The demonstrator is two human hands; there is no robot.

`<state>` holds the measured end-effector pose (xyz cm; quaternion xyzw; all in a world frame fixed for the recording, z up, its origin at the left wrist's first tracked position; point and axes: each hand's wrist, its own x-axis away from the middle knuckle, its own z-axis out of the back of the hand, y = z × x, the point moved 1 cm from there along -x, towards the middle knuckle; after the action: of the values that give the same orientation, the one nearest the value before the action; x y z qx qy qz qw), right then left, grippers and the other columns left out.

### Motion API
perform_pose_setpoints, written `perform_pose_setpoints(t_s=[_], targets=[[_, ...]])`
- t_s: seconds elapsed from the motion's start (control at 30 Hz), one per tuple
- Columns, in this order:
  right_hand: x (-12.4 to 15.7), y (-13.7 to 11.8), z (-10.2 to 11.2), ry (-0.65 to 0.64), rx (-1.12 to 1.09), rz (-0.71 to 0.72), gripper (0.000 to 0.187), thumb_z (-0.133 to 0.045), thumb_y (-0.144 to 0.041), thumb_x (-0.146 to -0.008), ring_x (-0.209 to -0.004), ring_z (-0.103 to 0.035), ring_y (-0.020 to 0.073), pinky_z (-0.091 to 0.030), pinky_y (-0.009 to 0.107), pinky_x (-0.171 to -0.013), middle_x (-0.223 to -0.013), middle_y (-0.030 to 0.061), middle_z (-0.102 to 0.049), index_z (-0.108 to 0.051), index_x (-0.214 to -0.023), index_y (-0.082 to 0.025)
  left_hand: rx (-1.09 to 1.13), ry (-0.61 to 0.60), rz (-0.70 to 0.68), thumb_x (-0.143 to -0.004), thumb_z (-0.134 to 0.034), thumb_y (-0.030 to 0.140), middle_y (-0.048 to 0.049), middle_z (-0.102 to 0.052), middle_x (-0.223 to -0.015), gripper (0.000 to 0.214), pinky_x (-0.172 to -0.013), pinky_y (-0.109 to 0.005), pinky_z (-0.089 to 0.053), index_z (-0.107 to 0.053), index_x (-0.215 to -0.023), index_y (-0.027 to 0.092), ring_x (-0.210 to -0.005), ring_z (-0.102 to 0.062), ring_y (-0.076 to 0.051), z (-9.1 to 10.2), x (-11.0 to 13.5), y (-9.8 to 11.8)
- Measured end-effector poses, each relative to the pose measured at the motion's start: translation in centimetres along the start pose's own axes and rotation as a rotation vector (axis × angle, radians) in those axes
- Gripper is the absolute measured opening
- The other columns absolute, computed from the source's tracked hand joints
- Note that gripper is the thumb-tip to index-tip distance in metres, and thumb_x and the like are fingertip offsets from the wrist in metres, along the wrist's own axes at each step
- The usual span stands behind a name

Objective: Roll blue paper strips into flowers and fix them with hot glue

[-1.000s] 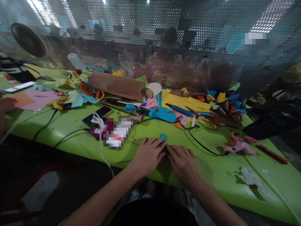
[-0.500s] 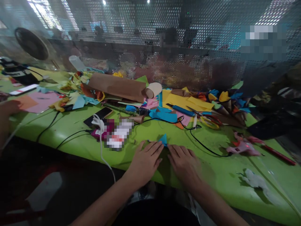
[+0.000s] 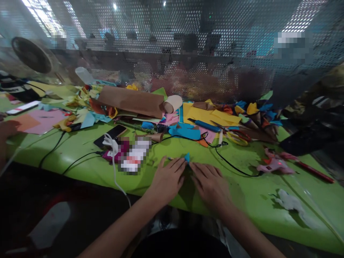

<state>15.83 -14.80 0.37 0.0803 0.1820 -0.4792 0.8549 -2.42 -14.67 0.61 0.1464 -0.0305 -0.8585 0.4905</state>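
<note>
A small piece of folded blue paper point(image 3: 187, 157) shows as a pointed tip above my fingertips, low over the green tabletop. My left hand point(image 3: 169, 176) holds it from the left, fingers pressed together and thumb tucked beneath. From the right, my right hand point(image 3: 210, 181) meets it with its fingertips close to the left ones. Most of the paper is hidden behind the fingers, so its full folded shape cannot be seen. A short thin stick-like scrap point(image 3: 170, 158) lies just beyond my left fingers.
Left of my hands are a dark phone point(image 3: 110, 136), a white charger point(image 3: 110, 143) and cables. Behind lie a brown paper roll point(image 3: 130, 100), yellow sheets point(image 3: 200, 116), a blue cutter point(image 3: 205, 124) and scissors point(image 3: 238, 137). A pink glue gun point(image 3: 276, 166) rests right; another person's hand point(image 3: 7, 129) is far left.
Less of the blue paper shows above my fingertips, and its visible tip is narrower. Both hands stay close together around it. The whole view has shifted slightly.
</note>
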Motion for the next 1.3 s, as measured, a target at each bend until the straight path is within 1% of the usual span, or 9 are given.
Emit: perform_pose_setpoints(t_s=[0.1, 0.27, 0.4, 0.6, 0.8, 0.93, 1.03, 1.2, 1.3], targets=[[-0.1, -0.3, -0.2, -0.052, 0.011, 0.028, 0.036, -0.047, -0.020, -0.095, -0.105, -0.061, 0.0246, -0.042, 0.041, -0.090, -0.123, 0.0096, -0.068, -0.059, -0.129, -0.018, -0.002, -0.005, 0.004, -0.100, -0.038, 0.033, -0.0069, -0.052, -0.146, 0.043, -0.115, -0.054, -0.026, -0.046, -0.141, 0.022, -0.132, -0.049, -0.023, 0.1, -0.5, -0.1], [-0.7, -0.5, -0.4, -0.082, 0.072, -0.014, 0.038, -0.052, -0.018, -0.092, -0.103, -0.061, 0.0253, -0.041, 0.040, -0.089, -0.120, 0.0108, -0.069, -0.058, -0.129, -0.014, 0.015, -0.013, -0.015, -0.101, -0.035, 0.037, -0.0057, -0.050, -0.147, 0.045, -0.117, -0.053, -0.023, -0.043, -0.143, 0.023, -0.134, -0.048, -0.021, 0.0, -1.1, -0.6], [-1.2, -0.4, -0.4, -0.105, 0.094, -0.036, 0.038, -0.052, -0.019, -0.092, -0.103, -0.061, 0.0259, -0.041, 0.040, -0.089, -0.120, 0.0106, -0.069, -0.058, -0.129, -0.014, -0.005, 0.009, -0.028, -0.102, -0.032, 0.035, -0.0061, -0.047, -0.150, 0.045, -0.118, -0.051, -0.023, -0.041, -0.144, 0.022, -0.137, -0.045, -0.020, -0.1, -0.9, -0.9], [-1.8, 0.4, -0.6, -0.111, 0.077, -0.047, 0.035, -0.050, -0.025, -0.096, -0.106, -0.061, 0.0259, -0.042, 0.040, -0.088, -0.122, 0.0104, -0.068, -0.059, -0.128, -0.016, 0.000, -0.003, -0.062, -0.101, -0.035, 0.033, -0.0079, -0.047, -0.150, 0.046, -0.119, -0.048, -0.023, -0.041, -0.145, 0.021, -0.138, -0.043, -0.020, -0.3, -0.9, -0.9], [-1.2, 0.8, -0.5, -0.074, 0.027, -0.035, 0.039, -0.048, -0.029, -0.097, -0.115, -0.057, 0.0258, -0.041, 0.042, -0.095, -0.131, 0.0094, -0.064, -0.055, -0.134, -0.017, -0.039, -0.010, -0.068, -0.100, -0.035, 0.032, -0.0080, -0.049, -0.148, 0.046, -0.116, -0.049, -0.026, -0.040, -0.145, 0.021, -0.135, -0.046, -0.021, -0.4, -1.8, -1.2], [-1.0, 0.7, -0.6, -0.117, 0.030, -0.024, 0.040, -0.049, -0.026, -0.095, -0.114, -0.058, 0.0260, -0.040, 0.042, -0.097, -0.132, 0.0089, -0.064, -0.055, -0.135, -0.017, -0.023, -0.006, -0.063, -0.101, -0.034, 0.032, -0.0084, -0.050, -0.147, 0.045, -0.116, -0.047, -0.026, -0.042, -0.143, 0.020, -0.135, -0.046, -0.020, -0.6, -2.4, -1.3], [-1.6, 0.9, -0.7, -0.139, 0.044, -0.048, 0.041, -0.049, -0.026, -0.095, -0.115, -0.057, 0.0266, -0.039, 0.043, -0.097, -0.132, 0.0089, -0.063, -0.055, -0.134, -0.017, -0.022, -0.001, -0.054, -0.101, -0.033, 0.033, -0.0082, -0.050, -0.147, 0.044, -0.116, -0.048, -0.025, -0.043, -0.143, 0.020, -0.135, -0.046, -0.020, -0.8, -3.1, -1.3], [-3.3, 1.7, -0.9, -0.162, 0.054, -0.074, 0.042, -0.053, -0.029, -0.095, -0.115, -0.056, 0.0269, -0.038, 0.043, -0.099, -0.130, 0.0102, -0.064, -0.055, -0.134, -0.013, -0.040, 0.008, -0.058, -0.101, -0.035, 0.030, -0.0086, -0.052, -0.146, 0.043, -0.117, -0.050, -0.023, -0.046, -0.140, 0.017, -0.133, -0.048, -0.022, -1.4, -5.0, -1.6], [-3.7, 2.0, -0.9, -0.156, 0.062, -0.083, 0.042, -0.052, -0.030, -0.096, -0.114, -0.057, 0.0269, -0.038, 0.042, -0.099, -0.128, 0.0099, -0.065, -0.055, -0.134, -0.012, -0.060, 0.005, -0.058, -0.100, -0.037, 0.028, -0.0083, -0.053, -0.145, 0.043, -0.117, -0.051, -0.023, -0.046, -0.140, 0.016, -0.132, -0.049, -0.022, -1.5, -5.7, -1.7]])
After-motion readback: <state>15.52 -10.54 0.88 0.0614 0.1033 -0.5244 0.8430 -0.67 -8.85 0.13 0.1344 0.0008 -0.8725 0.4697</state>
